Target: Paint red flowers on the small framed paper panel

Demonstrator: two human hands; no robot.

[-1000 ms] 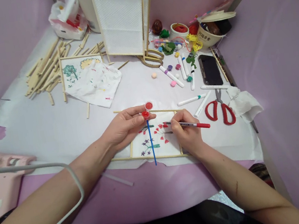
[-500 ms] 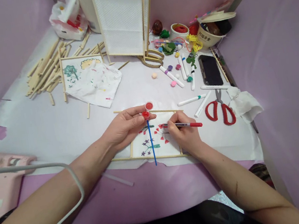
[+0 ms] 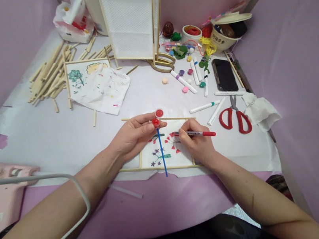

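1. Head view, edges: a wood-framed panel [image 3: 181, 161] lies along the near edge of the white covering [image 3: 44, 130], beneath both hands; the purple sheet [image 3: 172, 205] begins just nearer.
2. Room around: white covering stretches from the left hand [image 3: 132, 136] to the heap of sticks [image 3: 47, 74] at far left. On the right it is tighter – the scissors [image 3: 226, 120] lie just beside the red end of the pen [image 3: 203, 133], with white markers [image 3: 203, 107] a little farther.
3. Left grip: thumb and fingers are closed on a small round paint pot [image 3: 155, 123], over the panel's far part. A blue stick [image 3: 162, 153] runs nearward from the pot; I cannot tell whether the fingers grip it.
4. Right grip: the fingers of the right hand [image 3: 197, 140] are closed around the slim, slanted pen, its tip at the red flowers [image 3: 171, 135]; contact is too small to tell.
5. Materials: straight wooden rails border the panel's white surface. Farther off, a tall wooden frame [image 3: 128, 18] holds dimpled white sheeting – and a crumpled, colour-spotted tissue [image 3: 109, 89] lies left of centre.
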